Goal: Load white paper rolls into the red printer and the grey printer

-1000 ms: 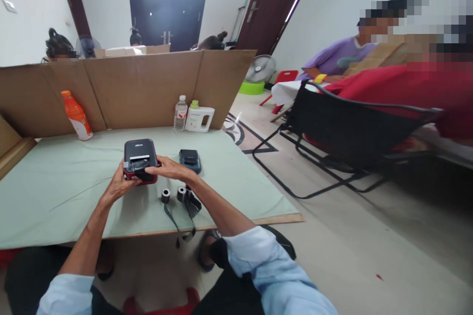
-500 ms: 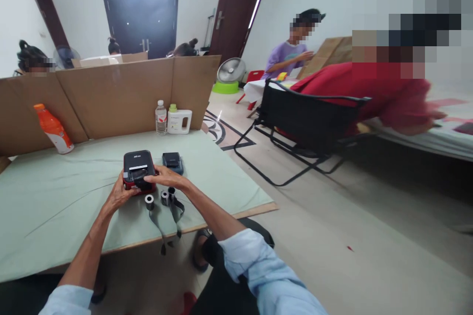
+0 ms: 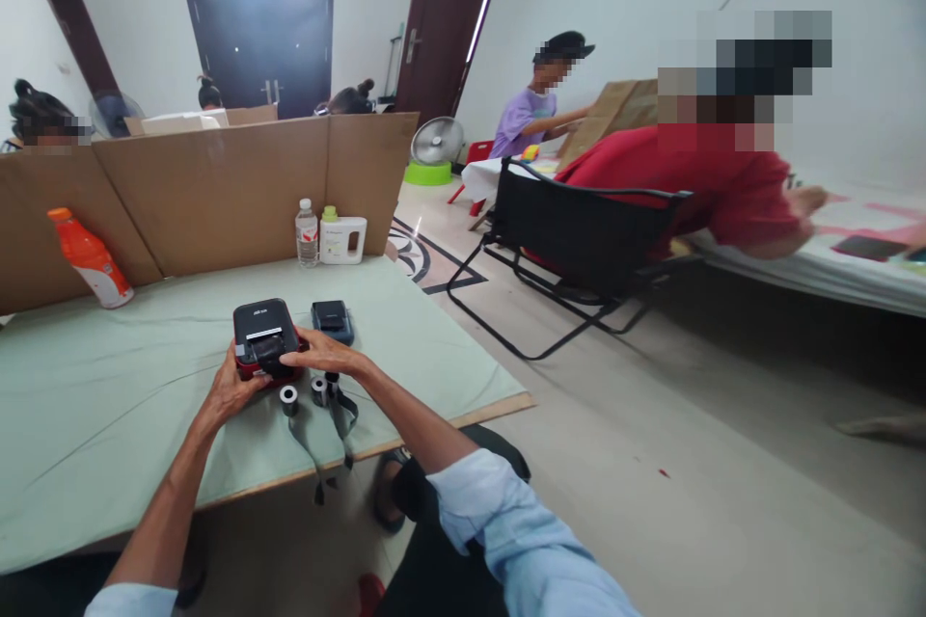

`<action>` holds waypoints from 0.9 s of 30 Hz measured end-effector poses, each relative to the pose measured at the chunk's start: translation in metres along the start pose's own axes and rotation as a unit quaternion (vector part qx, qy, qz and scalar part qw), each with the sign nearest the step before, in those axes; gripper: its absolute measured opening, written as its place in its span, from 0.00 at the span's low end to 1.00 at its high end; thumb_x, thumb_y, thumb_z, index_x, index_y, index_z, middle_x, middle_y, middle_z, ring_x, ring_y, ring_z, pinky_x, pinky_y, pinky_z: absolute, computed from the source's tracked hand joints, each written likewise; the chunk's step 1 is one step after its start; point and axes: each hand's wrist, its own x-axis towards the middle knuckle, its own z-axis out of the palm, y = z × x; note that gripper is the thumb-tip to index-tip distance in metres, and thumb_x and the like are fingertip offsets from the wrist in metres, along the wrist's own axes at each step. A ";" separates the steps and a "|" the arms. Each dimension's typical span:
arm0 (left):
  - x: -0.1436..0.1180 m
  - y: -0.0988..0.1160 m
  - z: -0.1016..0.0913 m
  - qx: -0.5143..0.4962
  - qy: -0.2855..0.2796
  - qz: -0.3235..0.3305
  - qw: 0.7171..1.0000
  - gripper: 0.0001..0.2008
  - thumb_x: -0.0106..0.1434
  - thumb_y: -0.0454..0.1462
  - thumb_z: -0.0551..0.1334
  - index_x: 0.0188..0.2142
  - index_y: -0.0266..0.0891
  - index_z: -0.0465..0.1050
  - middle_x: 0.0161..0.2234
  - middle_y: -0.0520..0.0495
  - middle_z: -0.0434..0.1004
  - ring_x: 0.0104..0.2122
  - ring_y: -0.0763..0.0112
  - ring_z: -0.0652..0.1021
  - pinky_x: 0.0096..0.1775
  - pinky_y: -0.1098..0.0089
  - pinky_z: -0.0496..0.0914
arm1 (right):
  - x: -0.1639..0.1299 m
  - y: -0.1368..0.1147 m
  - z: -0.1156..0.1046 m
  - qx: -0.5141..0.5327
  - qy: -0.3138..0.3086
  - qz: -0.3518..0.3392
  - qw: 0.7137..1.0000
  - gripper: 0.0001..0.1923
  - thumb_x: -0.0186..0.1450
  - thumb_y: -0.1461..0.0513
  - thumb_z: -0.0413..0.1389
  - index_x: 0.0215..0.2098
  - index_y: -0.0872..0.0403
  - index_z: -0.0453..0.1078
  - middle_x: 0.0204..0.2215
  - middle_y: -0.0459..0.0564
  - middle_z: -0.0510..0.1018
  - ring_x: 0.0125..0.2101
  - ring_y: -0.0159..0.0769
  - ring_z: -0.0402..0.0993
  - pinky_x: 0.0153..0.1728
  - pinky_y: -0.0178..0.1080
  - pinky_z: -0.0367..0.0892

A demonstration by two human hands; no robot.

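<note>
Pale green table [image 3: 108,443]; on or just above it, a black-and-red machine [image 3: 261,314], grasped by the left hand [image 3: 232,392] at its left, the right hand [image 3: 329,353] at its right; smaller dark box [image 3: 332,316] beside; rolls [image 3: 289,408] nearer

The printer [image 3: 261,318] is a squat box with rounded corners, its upper part black and its lower part red. Small pale lettering stands near the far edge of the top, a narrow white strip [image 3: 263,335] crosses the middle, and a shiny dark band [image 3: 267,354] lies toward the front. It sits upright, top face up and front toward the wearer, over the worktop [image 3: 145,376]; whether its base touches cannot be told. The left grip [image 3: 232,389] holds its near left corner, the right grip [image 3: 325,350] its right side.
</note>
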 end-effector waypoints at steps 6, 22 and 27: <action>-0.010 0.008 -0.006 0.065 0.002 -0.005 0.998 0.46 0.57 0.41 0.72 0.71 0.43 0.55 0.61 0.37 0.74 0.53 0.53 0.80 0.49 0.57 0.78 | -0.005 0.006 0.002 -0.001 0.019 -0.053 0.998 0.45 0.58 0.51 0.70 0.69 0.53 0.62 0.63 0.56 0.73 0.61 0.50 0.71 0.64 0.51 0.65; -0.010 0.003 -0.029 0.164 -0.016 0.068 0.984 0.36 0.61 0.41 0.66 0.68 0.42 0.63 0.64 0.34 0.69 0.50 0.57 0.80 0.34 0.67 0.79 | -0.013 0.027 -0.003 -0.212 0.083 -0.061 0.972 0.49 0.58 0.66 0.67 0.74 0.53 0.55 0.65 0.61 0.70 0.59 0.51 0.73 0.63 0.54 0.66; -0.008 0.007 -0.024 0.174 0.014 0.072 0.982 0.33 0.60 0.42 0.67 0.65 0.39 0.67 0.60 0.34 0.72 0.46 0.58 0.80 0.29 0.70 0.77 | -0.012 0.026 0.004 -0.308 0.115 -0.095 0.939 0.41 0.62 0.63 0.67 0.71 0.51 0.61 0.66 0.62 0.69 0.65 0.52 0.66 0.65 0.56 0.63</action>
